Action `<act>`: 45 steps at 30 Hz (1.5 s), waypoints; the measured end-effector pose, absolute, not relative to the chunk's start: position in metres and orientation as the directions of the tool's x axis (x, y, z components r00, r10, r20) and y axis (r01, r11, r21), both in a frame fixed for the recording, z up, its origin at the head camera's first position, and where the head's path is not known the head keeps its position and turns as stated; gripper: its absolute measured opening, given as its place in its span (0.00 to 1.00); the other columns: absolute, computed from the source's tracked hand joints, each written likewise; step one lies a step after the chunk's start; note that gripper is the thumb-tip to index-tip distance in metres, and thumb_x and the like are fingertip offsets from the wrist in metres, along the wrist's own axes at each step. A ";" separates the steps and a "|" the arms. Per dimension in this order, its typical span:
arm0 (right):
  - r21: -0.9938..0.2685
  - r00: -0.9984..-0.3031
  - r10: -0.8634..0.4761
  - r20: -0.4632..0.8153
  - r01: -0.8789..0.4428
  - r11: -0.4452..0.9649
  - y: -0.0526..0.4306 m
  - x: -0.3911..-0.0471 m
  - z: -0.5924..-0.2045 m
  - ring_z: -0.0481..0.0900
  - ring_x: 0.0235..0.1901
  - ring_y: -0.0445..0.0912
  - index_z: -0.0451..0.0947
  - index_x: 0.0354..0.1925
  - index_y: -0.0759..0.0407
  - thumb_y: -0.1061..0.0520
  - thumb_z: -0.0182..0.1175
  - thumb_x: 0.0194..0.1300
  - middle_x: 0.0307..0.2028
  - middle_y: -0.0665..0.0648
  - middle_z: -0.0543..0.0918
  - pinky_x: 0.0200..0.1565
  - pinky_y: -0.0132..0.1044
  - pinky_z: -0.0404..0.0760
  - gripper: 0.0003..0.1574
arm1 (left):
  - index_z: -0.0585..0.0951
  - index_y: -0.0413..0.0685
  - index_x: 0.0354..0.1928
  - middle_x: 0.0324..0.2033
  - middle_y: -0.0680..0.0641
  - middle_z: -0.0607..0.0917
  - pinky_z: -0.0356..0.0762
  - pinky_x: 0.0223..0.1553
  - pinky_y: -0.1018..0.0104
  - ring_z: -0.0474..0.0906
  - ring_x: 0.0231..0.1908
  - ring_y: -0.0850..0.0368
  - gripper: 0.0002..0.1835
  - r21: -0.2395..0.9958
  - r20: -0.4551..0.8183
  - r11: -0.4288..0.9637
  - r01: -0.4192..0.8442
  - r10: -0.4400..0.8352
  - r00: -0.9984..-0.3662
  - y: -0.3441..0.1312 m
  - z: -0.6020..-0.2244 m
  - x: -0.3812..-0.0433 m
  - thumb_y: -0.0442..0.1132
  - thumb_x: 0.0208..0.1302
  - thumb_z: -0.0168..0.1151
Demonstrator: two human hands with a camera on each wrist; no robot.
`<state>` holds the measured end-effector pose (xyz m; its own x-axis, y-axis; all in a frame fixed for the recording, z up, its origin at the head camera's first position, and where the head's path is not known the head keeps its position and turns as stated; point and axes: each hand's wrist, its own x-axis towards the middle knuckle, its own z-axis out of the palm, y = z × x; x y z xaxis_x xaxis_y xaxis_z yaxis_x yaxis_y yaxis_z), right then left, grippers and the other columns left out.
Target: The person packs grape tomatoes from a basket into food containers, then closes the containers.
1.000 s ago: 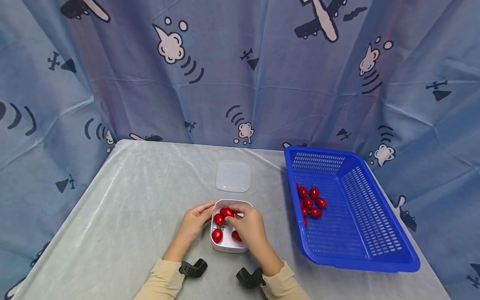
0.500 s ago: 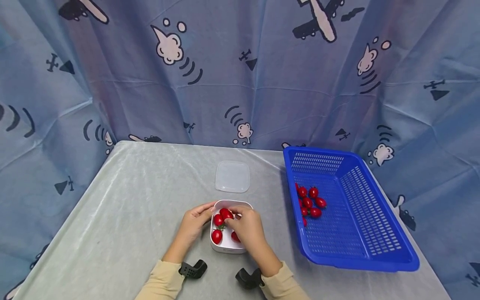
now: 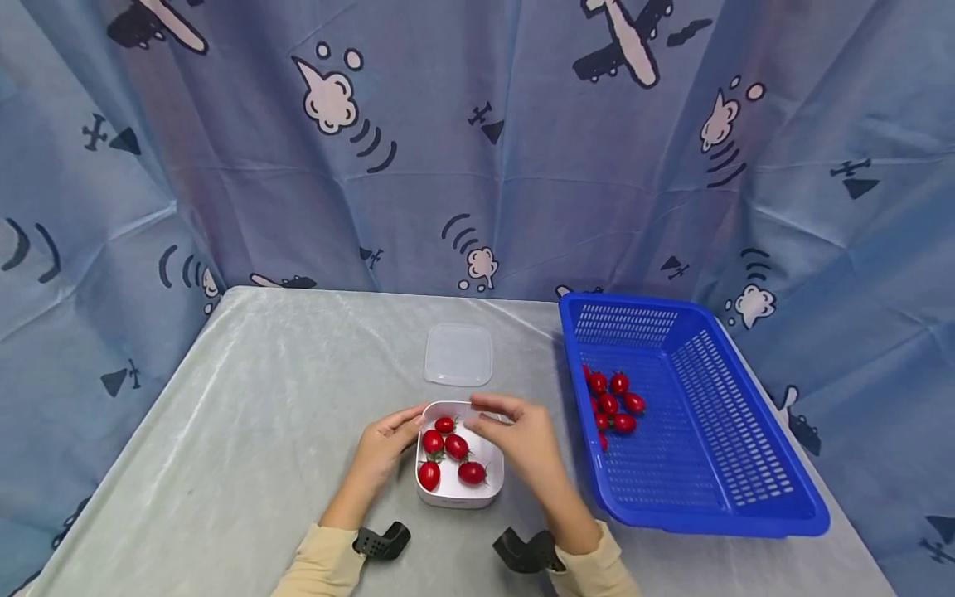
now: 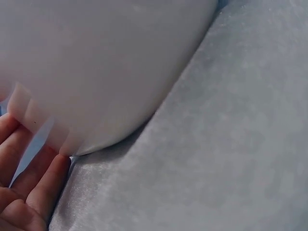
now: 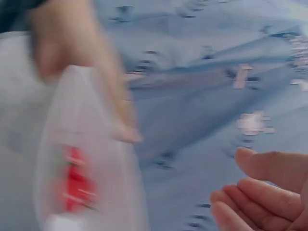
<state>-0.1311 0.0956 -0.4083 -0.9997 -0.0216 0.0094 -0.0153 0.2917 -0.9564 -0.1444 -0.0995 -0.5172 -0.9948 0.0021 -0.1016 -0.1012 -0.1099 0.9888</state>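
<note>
A white square container (image 3: 488, 489) with rounded corners stands on the table and holds several cherry tomatoes (image 3: 456, 447) with green calyxes. My left hand (image 3: 379, 452) rests at its back left corner, fingers fairly straight, fingertips against the outside wall. In the left wrist view those fingers (image 4: 45, 185) meet the glossy white side. Over the container's back right rim, my right hand (image 3: 525, 435) has thumb and fingers spread with nothing between them. The right wrist view shows that hand (image 5: 269, 192) apart from the container, which is blurred there along with its red tomatoes.
Behind the container lies a clear lid (image 3: 458, 355), flat on the light grey tablecloth (image 3: 298, 390). A blue perforated basket (image 3: 716, 524) stands to the right, with several cherry tomatoes (image 3: 623, 424) along its left side. A patterned curtain (image 3: 418, 191) hangs behind the table.
My right hand has let go of a cherry tomato inside the container and moved back to the right, fingers parted. The left hand has stayed at the container.
</note>
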 end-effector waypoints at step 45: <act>-0.803 -0.937 0.148 -0.317 0.348 0.483 0.330 -0.252 -0.428 0.80 0.38 0.27 0.68 0.67 0.71 0.47 0.67 0.65 0.57 0.58 0.84 0.62 0.44 0.76 0.42 | 0.80 0.31 0.57 0.56 0.35 0.83 0.79 0.52 0.77 0.83 0.46 0.71 0.19 0.986 -0.100 -0.130 -0.101 0.012 -0.995 -0.099 -0.517 -0.143 0.36 0.69 0.61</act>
<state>-0.2515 0.3298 -0.4276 -0.9367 0.1479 -0.3174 0.3485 0.4833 -0.8031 -0.1434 -0.0988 -0.5174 -0.9949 0.0119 -0.1002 -0.1009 -0.1297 0.9864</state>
